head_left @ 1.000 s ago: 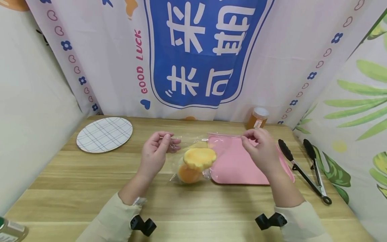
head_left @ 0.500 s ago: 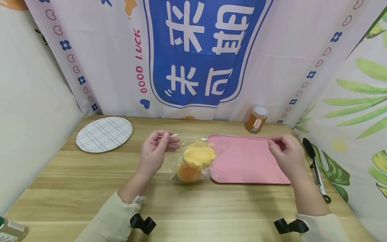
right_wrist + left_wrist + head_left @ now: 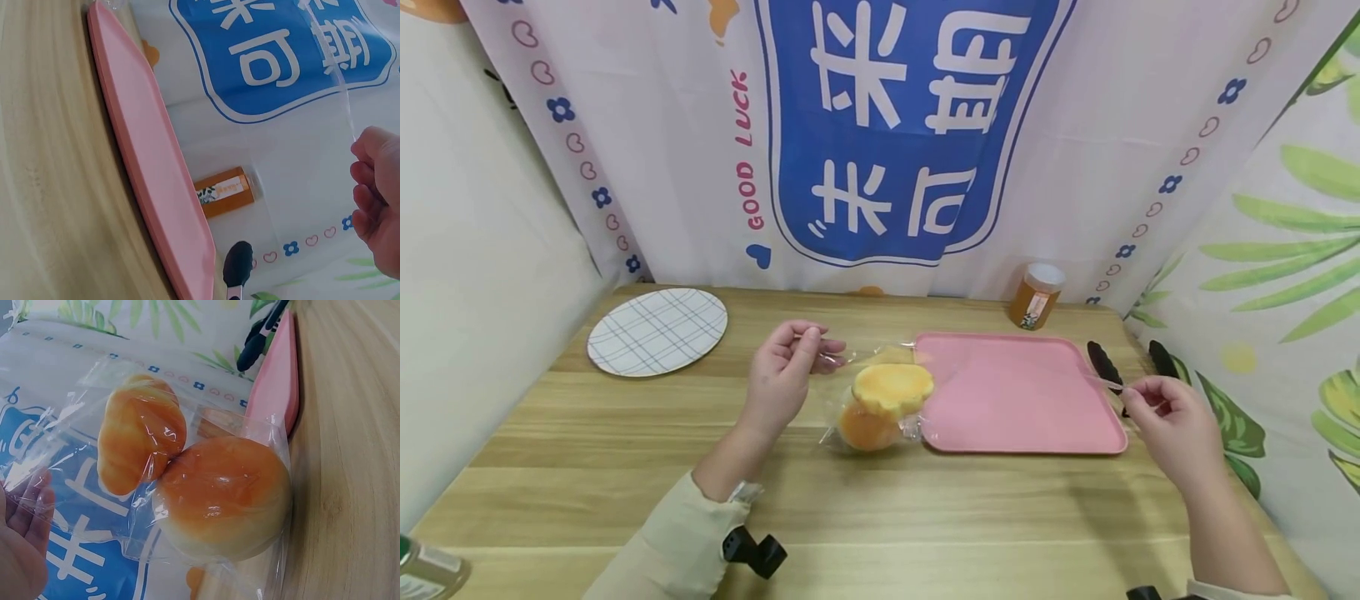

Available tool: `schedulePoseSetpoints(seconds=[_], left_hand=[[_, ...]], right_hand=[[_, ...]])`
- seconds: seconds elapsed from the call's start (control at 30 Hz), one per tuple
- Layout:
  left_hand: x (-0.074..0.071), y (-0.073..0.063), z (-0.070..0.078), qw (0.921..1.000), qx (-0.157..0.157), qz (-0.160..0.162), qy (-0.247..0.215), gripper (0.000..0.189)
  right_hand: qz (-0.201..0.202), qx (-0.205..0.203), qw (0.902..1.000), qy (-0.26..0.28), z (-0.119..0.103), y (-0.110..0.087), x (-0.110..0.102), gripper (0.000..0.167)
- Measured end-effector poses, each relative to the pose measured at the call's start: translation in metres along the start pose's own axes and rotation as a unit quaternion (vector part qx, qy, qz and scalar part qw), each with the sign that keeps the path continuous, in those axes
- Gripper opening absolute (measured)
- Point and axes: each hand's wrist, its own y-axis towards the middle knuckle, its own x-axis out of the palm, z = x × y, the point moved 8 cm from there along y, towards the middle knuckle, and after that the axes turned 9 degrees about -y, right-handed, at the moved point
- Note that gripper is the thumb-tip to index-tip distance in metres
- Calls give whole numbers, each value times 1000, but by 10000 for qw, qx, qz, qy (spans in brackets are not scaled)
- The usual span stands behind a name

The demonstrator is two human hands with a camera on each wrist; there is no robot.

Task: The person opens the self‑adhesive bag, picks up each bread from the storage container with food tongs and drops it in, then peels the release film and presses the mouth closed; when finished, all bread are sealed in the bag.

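A clear plastic bag (image 3: 917, 429) hangs over the table with two bread pieces inside: a round bun (image 3: 222, 497) and a scalloped yellow piece of bread (image 3: 893, 388). My left hand (image 3: 781, 367) pinches the bag's upper left edge between thumb and fingers. Far to the right, my right hand (image 3: 1176, 429) pinches the end of a thin clear plastic strip (image 3: 1103, 382). In the right wrist view that strip runs long and narrow away from the fingertips. Whether its far end still joins the bag cannot be made out.
A pink tray (image 3: 1022, 408) lies right of the bag. Black-tipped tongs (image 3: 1105, 367) are partly behind my right hand. A honey-coloured jar (image 3: 1036, 297) stands at the back, a checked oval plate (image 3: 657, 332) back left, and another jar (image 3: 432, 571) front left.
My right hand has moved well to the right and nearer to me, drawing the clear strip out across the pink tray. The left hand and the bag have stayed nearly still.
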Motion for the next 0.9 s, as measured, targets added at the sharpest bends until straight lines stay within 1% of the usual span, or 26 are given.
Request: schedulePoseSetpoints(seconds=[0.07,0.13,0.23,0.27,0.37,0.43,0.47,0.57,0.67,0.8,0.9], left_hand=[[0,0,0,10000,5,15,0,15],[-1,1,-1,10000,-3,26,-20,14],[-1,1,-1,10000,-9,29,-48,13],[-1,0,-1,10000,-17,30,-52,13],[0,0,-1,10000,-21,25,-67,13],[0,0,-1,10000,-15,21,-72,14],[0,0,-1,10000,-15,22,-76,14],[0,0,-1,9999,-2,37,-95,14],[1,0,0,10000,9,26,-75,13],[2,1,1,10000,22,-27,52,14],[3,0,1,9999,12,-34,97,14]], right_hand=[[-149,29,9999,53,4,-4,-1,10],[-417,77,9991,81,9,-10,1,11],[-1048,-53,9935,433,15,-20,8,9],[-1326,-125,9895,555,18,-24,12,9],[-2154,-186,9717,950,29,-38,28,7],[-2591,-83,9611,949,38,-48,38,9],[-2755,12,9578,818,43,-52,43,10],[-3062,208,9512,320,56,-61,58,12],[-3188,74,9476,-167,62,-65,69,10],[-3253,-153,9435,-610,65,-65,76,6],[-3358,-114,9383,-816,68,-63,77,7]])
